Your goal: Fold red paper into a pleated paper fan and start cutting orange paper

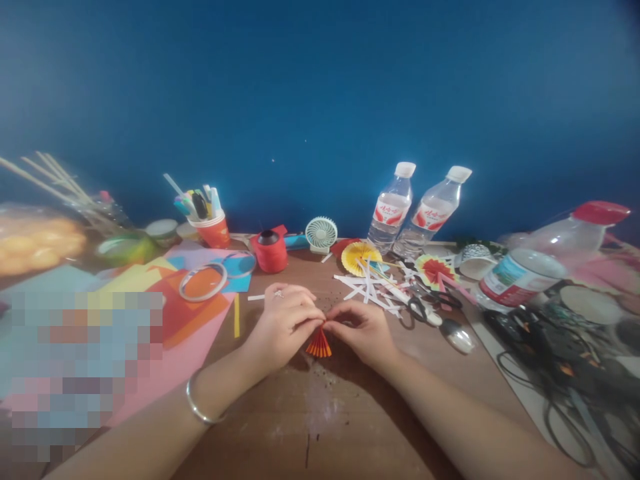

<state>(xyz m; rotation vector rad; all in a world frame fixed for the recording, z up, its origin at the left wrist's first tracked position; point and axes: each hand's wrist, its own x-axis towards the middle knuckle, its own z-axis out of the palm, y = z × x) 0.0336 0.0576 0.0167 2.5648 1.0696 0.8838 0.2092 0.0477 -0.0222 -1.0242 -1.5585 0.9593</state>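
A small pleated paper fan [319,346], red and orange, hangs between my two hands over the brown table [280,420]. Its folds spread downward from a gathered top. My left hand [286,321] pinches that top from the left, thumb against fingertips; a ring and a silver bangle show on this arm. From the right, my right hand [364,331] pinches the same gathered spot, its fingertips almost touching the left ones. The fingertips hide the exact point where the folds meet. Small dark specks lie on the tabletop around the fan.
Coloured paper sheets [200,320] cover the left, with a tape roll [203,282] on them. Behind stand a pen cup [213,230], a mini fan [321,233] and two bottles [393,210]. Paper strips [373,290], scissors [423,310], a yellow paper rosette [360,259] and black cables [550,360] lie right.
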